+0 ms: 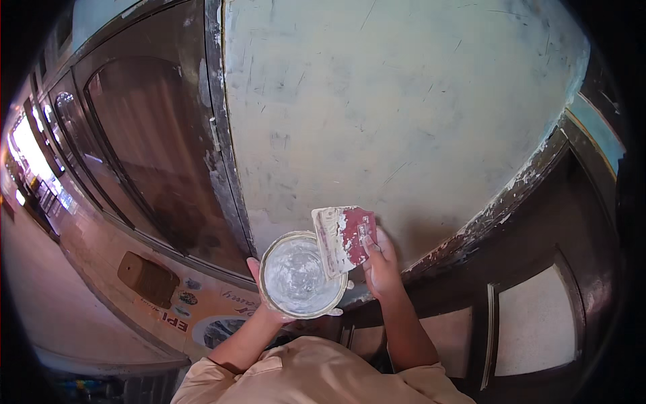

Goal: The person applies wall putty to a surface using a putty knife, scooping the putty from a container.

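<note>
At lower left of the frame, a brown box-like object [148, 278] sits on the floor; a step back that way could, I judge, end in a stumble. At lower centre, the left hand [272, 314] is clasped around a round, pale-rimmed tub [304, 315], thumb along its left side and fingertips curling up at its lower right. Its inside is coated with whitish-grey paste [299, 279]; a slick, smeared wall could let the tub slip or tip. Just right, a flat, dark-red rectangular scraper [358, 236], crusted with off-white residue, is pinched in the right hand [382, 266], thumb on its face. Dried flakes could break off into the paste, and a loose pinch might let the blade twist.

As for what is unclear: the far left of the frame is glare and blur. The left palm is covered by the tub, whose paste depth is hard to judge. The scraper's lower-left corner overlaps the tub's right rim, and I cannot tell whether they touch. The right hand's other fingers are mostly hidden behind the scraper. At lower right, the dark panelled door [525, 222] fades into the black lens edge.
</note>
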A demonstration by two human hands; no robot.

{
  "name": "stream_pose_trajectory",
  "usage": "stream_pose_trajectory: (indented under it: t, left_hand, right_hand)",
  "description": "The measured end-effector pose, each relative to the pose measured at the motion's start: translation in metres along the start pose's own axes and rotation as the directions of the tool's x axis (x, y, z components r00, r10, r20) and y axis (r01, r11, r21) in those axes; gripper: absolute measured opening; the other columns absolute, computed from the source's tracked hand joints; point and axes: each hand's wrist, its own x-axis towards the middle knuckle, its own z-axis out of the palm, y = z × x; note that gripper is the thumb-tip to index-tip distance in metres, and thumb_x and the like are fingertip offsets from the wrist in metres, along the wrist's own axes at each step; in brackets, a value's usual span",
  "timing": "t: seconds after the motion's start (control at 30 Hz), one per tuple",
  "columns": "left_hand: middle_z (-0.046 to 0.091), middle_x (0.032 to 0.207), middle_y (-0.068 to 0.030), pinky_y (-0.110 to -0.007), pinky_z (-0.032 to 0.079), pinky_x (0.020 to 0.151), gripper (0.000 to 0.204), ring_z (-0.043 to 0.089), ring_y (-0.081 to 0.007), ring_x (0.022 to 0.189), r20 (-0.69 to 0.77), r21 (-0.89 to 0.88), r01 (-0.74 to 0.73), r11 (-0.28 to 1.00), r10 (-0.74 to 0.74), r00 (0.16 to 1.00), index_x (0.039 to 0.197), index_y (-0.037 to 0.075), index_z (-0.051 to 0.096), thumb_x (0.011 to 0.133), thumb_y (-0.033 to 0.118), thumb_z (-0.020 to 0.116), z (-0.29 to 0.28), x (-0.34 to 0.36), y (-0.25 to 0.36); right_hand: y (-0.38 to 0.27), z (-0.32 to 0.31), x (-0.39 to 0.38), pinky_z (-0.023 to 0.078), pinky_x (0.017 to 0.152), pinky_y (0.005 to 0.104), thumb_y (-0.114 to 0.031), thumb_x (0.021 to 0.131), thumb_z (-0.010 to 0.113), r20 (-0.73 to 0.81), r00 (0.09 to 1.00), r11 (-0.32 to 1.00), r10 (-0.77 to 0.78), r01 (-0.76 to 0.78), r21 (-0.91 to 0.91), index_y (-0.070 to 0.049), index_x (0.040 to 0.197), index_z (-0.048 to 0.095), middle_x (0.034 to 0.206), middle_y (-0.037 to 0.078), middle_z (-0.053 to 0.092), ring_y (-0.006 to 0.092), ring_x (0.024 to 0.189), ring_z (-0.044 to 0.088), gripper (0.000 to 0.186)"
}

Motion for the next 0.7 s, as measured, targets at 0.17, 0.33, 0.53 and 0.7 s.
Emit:
stream_pose_trajectory:
  t: [0.17, 0.33, 0.53, 0.7]
  left_hand:
    - [0.04, 0.146, -0.0164, -0.059, 0.036, 0.105, 0.103, 0.043, -0.0404, 0.129, 0.154, -0.022, 0.039, 0.999, -0.035, 0.987, 0.145, 0.012, 0.035, 0.073, 0.085, 0.041, 0.009, 0.006, -0.005]
    - [0.039, 0.146, -0.0177, -0.06, 0.036, 0.104, 0.105, 0.043, -0.0414, 0.129, 0.312, -0.035, 0.08, 0.996, -0.065, 0.948, 0.145, 0.011, 0.034, 0.072, 0.086, 0.041, 0.016, 0.01, -0.008]
    - [0.032, 0.147, -0.0229, -0.066, 0.037, 0.102, 0.12, 0.039, -0.0495, 0.128, 0.296, 0.032, -0.017, 0.999, 0.007, 0.955, 0.147, 0.009, 0.026, 0.061, 0.088, 0.054, -0.002, 0.007, 0.001]
    - [0.035, 0.146, -0.0219, -0.061, 0.039, 0.103, 0.116, 0.042, -0.0441, 0.129, 0.077, 0.416, -0.147, 0.898, 0.127, 0.989, 0.146, 0.009, 0.029, 0.065, 0.09, 0.044, -0.032, -0.001, 0.019]
  right_hand:
    - [-0.001, -0.003, 0.0, 0.04, 0.095, 0.0265, -0.012, 0.101, 0.045, 0.063, 0.998, 0.998, 0.033, -0.029, -0.06, 0.0, 0.126, 0.05, 0.115, 0.004, 0.059, 0.0094, 0.104, 0.052, 0.028]
    - [0.007, -0.006, 0.001, 0.04, 0.095, 0.0266, -0.012, 0.101, 0.044, 0.033, 0.999, 0.998, -0.014, 0.016, -0.066, 0.0, 0.127, 0.049, 0.117, 0.004, 0.058, 0.0097, 0.105, 0.052, 0.029]
    - [-0.003, -0.023, 0.004, 0.042, 0.089, 0.0259, -0.014, 0.1, 0.048, -0.186, 0.928, 0.93, -0.324, 0.276, -0.241, 0.001, 0.121, 0.052, 0.108, 0.002, 0.058, 0.0082, 0.098, 0.051, 0.026]
    - [-0.019, -0.024, 0.0, 0.043, 0.083, 0.0262, -0.013, 0.099, 0.048, -0.087, 0.915, 0.837, -0.394, 0.318, -0.445, -0.001, 0.116, 0.053, 0.1, 0.001, 0.058, 0.0079, 0.091, 0.051, 0.022]
